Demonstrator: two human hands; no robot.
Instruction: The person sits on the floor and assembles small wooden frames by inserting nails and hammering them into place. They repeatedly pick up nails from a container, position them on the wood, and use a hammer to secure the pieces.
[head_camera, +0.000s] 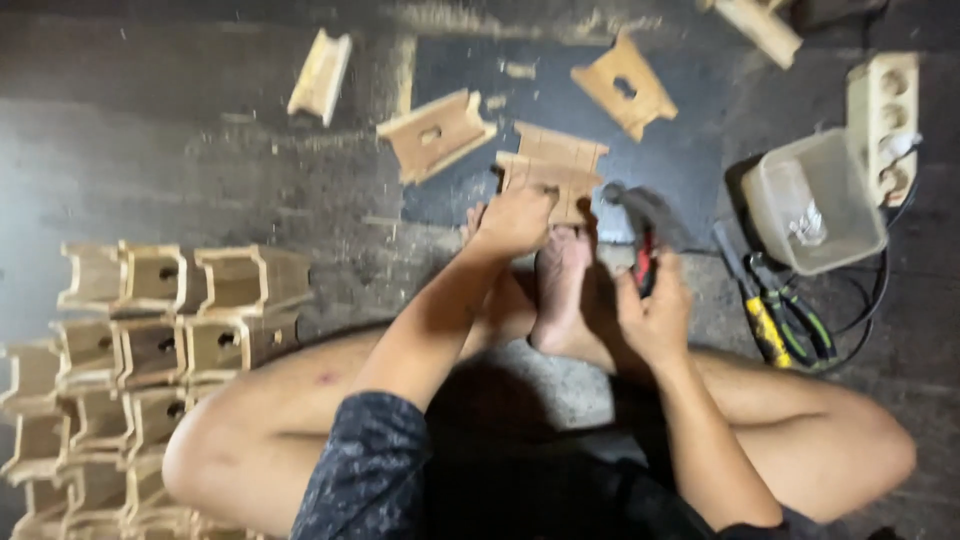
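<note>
Both hands are closed in a firm grip: the left hand (515, 222) clamps down on the near edge of a wooden piece (552, 170) that lies on the floor (150, 170) right at the person's bare feet (560, 280), and the right hand (655, 305) is wrapped round the red-and-black handle of a hammer (640, 225), whose dark head is blurred just beside the right edge of that wooden piece. The person sits on the floor with knees spread wide. Three loose pieces of the same pale wood (435, 132) lie scattered farther off on the dark floor, two of them with a hole through the middle. At the left stands a stack of finished wooden boxes (140, 360), piled in rows. To the right sit a clear plastic tub (815, 200) with small metal bits inside, pliers (785, 315) with yellow and green handles, and a pale power strip (885, 115) with a black cable.
</note>
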